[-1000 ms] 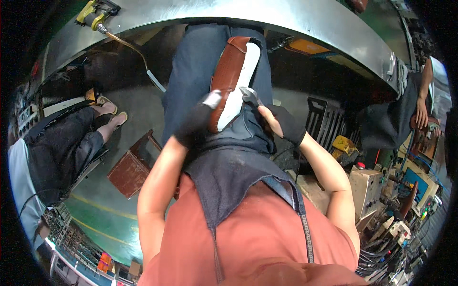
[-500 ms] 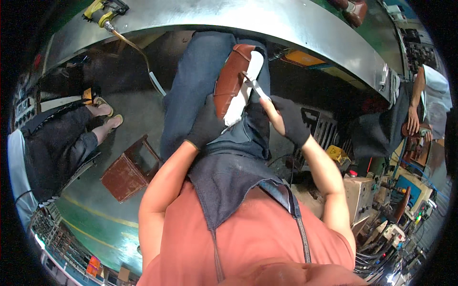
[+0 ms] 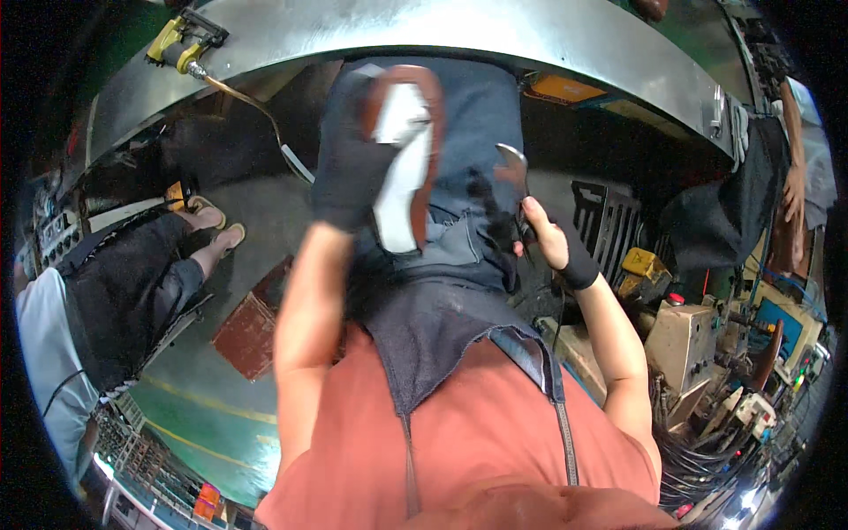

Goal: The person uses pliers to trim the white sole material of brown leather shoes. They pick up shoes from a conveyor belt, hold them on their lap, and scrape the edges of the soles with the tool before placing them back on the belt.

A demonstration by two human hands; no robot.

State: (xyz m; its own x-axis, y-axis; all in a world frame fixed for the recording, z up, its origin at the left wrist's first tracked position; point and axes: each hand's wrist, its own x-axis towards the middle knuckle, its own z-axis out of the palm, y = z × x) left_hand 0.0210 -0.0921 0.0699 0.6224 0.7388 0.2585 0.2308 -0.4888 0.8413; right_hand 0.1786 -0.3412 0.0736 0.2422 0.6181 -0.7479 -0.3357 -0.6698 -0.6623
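Observation:
A brown leather shoe upper on a white shoe last (image 3: 406, 190) is over my lap, with its white underside facing up and brown leather around the edge. My left hand (image 3: 352, 185), in a dark glove with bare fingertips, wraps round its left side; motion smears the hand and the toe end. To the right of the shoe and apart from it, my right hand (image 3: 558, 246), gloved the same way, is closed round a metal hand tool with a curved, pointed head (image 3: 512, 157). Its exact kind is blurred. A dark apron (image 3: 450, 331) covers my front.
Ahead runs a metal workbench (image 3: 371, 26), with a yellow-green air tool (image 3: 181, 42) and its hose (image 3: 252, 104) at the left. A brown stool (image 3: 252, 331) stands left of me. People sit at far left and right. A beige machine box (image 3: 680, 340) is at the right.
My left hand has moved up and left with the shoe and turned it so more of the white underside shows. My right hand has drawn the tool away to the right and down.

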